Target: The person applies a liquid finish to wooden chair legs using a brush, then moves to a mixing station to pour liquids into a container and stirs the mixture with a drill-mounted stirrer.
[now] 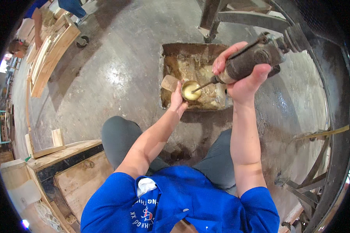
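My left hand is wrapped round a small cup of pale yellow, creamy liquid. A flat, brownish, paddle-shaped piece sticks out beside my fingers; whether I grip it too is hard to tell. In my right hand is a dark, grimy drill-like power tool, gripped round its body. From its nose a thin rod slants down left, its tip in the liquid. Below the cup, a rectangular metal tray rests on the floor, its inside crusted with yellowish residue.
A dark metal frame with a leg stands beyond the tray and curves down the right. Wooden boards lie on a wheeled cart at far left, near another person's arm. A wooden cabinet stands by my left knee.
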A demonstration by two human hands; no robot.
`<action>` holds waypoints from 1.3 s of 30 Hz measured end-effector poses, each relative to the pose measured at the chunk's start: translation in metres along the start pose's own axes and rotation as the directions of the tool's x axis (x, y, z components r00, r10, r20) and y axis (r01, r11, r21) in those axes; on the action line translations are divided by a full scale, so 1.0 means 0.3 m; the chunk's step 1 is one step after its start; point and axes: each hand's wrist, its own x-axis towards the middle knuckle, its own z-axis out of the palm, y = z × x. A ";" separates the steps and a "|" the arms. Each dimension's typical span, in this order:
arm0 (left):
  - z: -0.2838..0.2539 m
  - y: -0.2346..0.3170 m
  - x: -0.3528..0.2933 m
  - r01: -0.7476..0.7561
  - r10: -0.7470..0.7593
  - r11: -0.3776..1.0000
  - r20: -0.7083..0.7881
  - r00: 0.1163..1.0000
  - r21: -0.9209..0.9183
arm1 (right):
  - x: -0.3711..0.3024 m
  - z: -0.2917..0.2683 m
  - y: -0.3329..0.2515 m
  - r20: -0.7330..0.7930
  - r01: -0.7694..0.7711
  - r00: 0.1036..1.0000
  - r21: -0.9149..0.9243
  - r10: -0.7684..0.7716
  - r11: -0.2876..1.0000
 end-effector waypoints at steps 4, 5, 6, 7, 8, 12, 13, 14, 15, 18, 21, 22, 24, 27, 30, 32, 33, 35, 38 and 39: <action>0.010 0.015 -0.006 0.096 -0.095 0.995 0.010 0.995 -0.040 | 0.008 -0.001 0.018 -0.034 0.052 0.998 0.027 -0.051 0.998; 0.023 0.017 -0.020 0.079 -0.074 0.995 0.083 0.994 -0.060 | 0.008 -0.001 0.021 -0.060 0.049 0.997 0.009 -0.049 0.999; 0.047 0.014 -0.027 0.067 -0.065 0.997 0.045 0.997 -0.047 | 0.009 -0.006 0.014 -0.083 0.055 0.995 -0.005 -0.055 0.998; 0.034 0.022 -0.020 0.077 -0.078 0.993 0.000 0.997 -0.086 | 0.010 0.008 0.004 -0.081 0.064 0.995 -0.002 -0.064 0.998; 0.023 0.017 -0.016 0.045 -0.038 0.994 0.069 0.997 -0.100 | 0.014 0.006 0.002 -0.087 0.074 0.993 -0.011 -0.075 0.997; 0.021 0.000 0.002 0.010 -0.013 0.996 -0.035 0.999 -0.089 | 0.003 -0.018 0.032 -0.087 0.061 0.995 0.075 -0.054 0.995; 0.006 0.001 -0.001 -0.026 0.024 0.994 -0.021 0.999 -0.106 | 0.001 -0.016 0.038 -0.061 0.053 0.997 0.076 -0.049 0.996; 0.010 -0.003 -0.004 -0.043 0.044 0.991 0.003 0.999 -0.128 | -0.001 -0.022 0.034 -0.042 0.049 0.998 0.057 -0.047 0.997; 0.008 0.004 -0.004 -0.040 0.039 0.991 -0.008 0.999 -0.125 | 0.000 -0.019 0.034 -0.037 0.058 0.998 0.062 -0.056 0.996; 0.005 0.006 -0.005 -0.034 0.030 0.992 -0.037 0.999 -0.118 | 0.007 -0.001 0.024 -0.034 0.068 0.997 0.061 -0.066 0.996; 0.025 0.007 0.002 -0.050 0.047 0.994 -0.031 0.998 -0.102 | 0.015 -0.007 0.020 -0.048 0.091 0.995 0.047 -0.089 0.995; 0.032 0.008 0.002 -0.048 0.046 0.995 -0.020 0.999 -0.088 | 0.017 -0.013 0.019 -0.052 0.098 0.994 0.046 -0.095 0.994; 0.027 0.009 0.001 -0.057 0.058 0.996 0.005 0.998 -0.074 | 0.020 -0.019 0.017 -0.074 0.102 0.992 0.067 -0.097 0.992; 0.022 0.013 -0.001 -0.065 0.067 0.996 0.031 0.997 -0.063 | 0.023 -0.032 0.017 -0.086 0.094 0.993 0.115 -0.085 0.989; 0.042 0.015 -0.011 -0.056 0.055 0.997 -0.014 0.998 -0.050 | 0.023 -0.034 0.005 -0.095 0.082 0.993 0.102 -0.073 0.991; 0.051 0.013 -0.020 -0.056 0.053 0.996 -0.047 0.998 -0.065 | 0.021 -0.038 0.005 -0.096 0.081 0.993 0.082 -0.073 0.993; 0.047 0.019 -0.023 -0.043 0.040 0.997 -0.041 0.998 -0.067 | 0.020 -0.029 0.002 -0.104 0.084 0.992 0.075 -0.076 0.994; 0.045 0.024 -0.024 -0.063 0.061 0.995 -0.031 0.998 -0.078 | 0.018 -0.027 0.003 -0.084 0.091 0.993 0.078 -0.084 0.993; 0.045 0.026 -0.026 -0.046 0.043 0.994 -0.029 0.999 -0.103 | 0.016 -0.035 0.009 -0.065 0.105 0.993 0.101 -0.099 0.989; 0.049 0.025 -0.026 -0.047 0.044 0.994 -0.032 0.999 -0.100 | 0.017 -0.038 0.007 -0.066 0.107 0.993 0.103 -0.100 0.989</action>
